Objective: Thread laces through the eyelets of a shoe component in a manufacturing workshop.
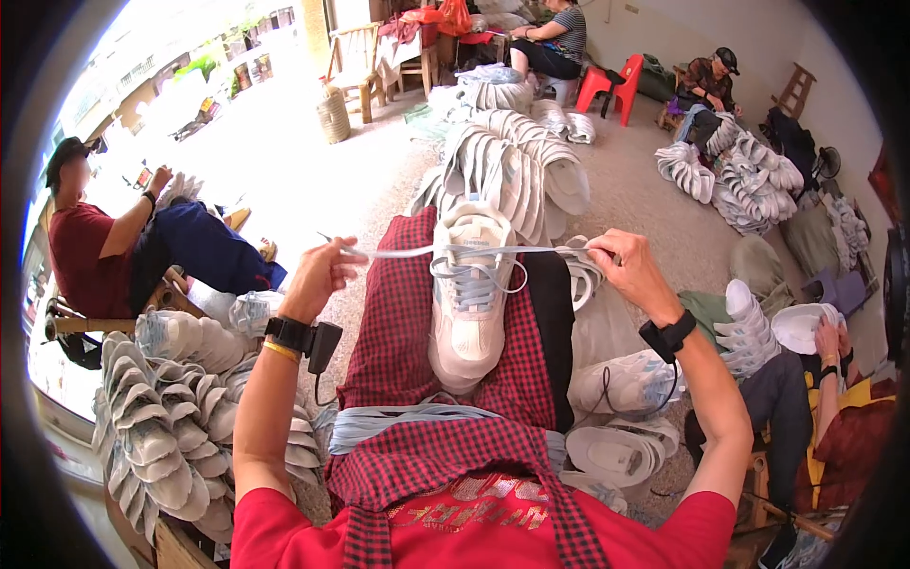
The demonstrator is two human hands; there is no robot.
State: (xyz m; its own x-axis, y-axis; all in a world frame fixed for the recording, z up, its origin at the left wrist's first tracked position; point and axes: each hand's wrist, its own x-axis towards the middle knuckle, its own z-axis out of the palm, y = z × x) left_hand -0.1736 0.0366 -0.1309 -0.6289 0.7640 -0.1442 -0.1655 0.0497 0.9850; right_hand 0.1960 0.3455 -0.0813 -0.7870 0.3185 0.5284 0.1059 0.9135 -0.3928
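A white sneaker (466, 327) rests on my lap between my thighs, its toe toward me. Pale blue-grey lace (403, 253) runs through its eyelets, and the two ends stretch out sideways over the tongue. My left hand (327, 270) pinches one lace end, left of the shoe. On the other side my right hand (626, 266) pinches the opposite end, so the lace is pulled nearly straight. A bundle of light blue laces (408, 425) lies across my lap on the red-and-black checked apron (403, 313).
Stacked shoe uppers (156, 431) pile up at my left, and more shoes (616, 379) lie at my right. A long row of shoes (502, 161) stands ahead. Several people sit around, near a red chair (611, 90) and a bamboo chair (358, 66).
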